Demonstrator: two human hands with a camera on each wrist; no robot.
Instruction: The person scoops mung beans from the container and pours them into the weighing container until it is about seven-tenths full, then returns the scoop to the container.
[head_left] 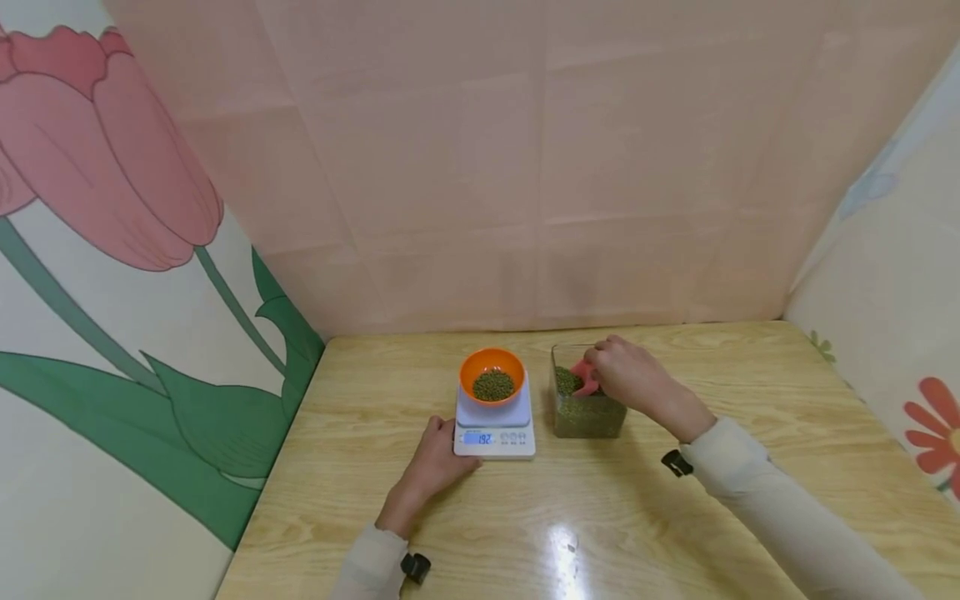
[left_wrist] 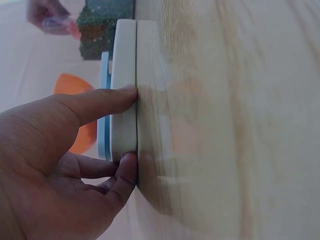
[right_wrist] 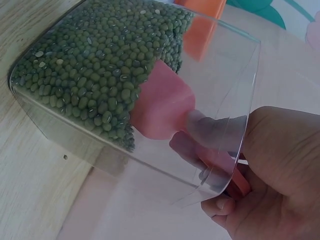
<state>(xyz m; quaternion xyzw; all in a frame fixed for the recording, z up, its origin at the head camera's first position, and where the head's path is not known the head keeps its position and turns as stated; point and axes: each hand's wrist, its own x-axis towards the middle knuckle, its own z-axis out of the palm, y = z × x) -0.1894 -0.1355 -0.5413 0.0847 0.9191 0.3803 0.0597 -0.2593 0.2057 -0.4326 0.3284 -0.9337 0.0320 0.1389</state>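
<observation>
Probably, we'd find the bean container (head_left: 588, 423) heavy and smooth, best steadied by its walls; the pink scoop (right_wrist: 162, 102) light, stiff, best taken by its handle. Our left hand (head_left: 437, 458) grips the scale (head_left: 495, 450) at two o'clock; our right hand (head_left: 637, 379) pinches the scoop, inside the container, at nine o'clock.

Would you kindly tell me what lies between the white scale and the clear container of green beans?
Only a narrow, bare strip of wood-grain table lies between the scale and the container, as the head view shows.
</observation>
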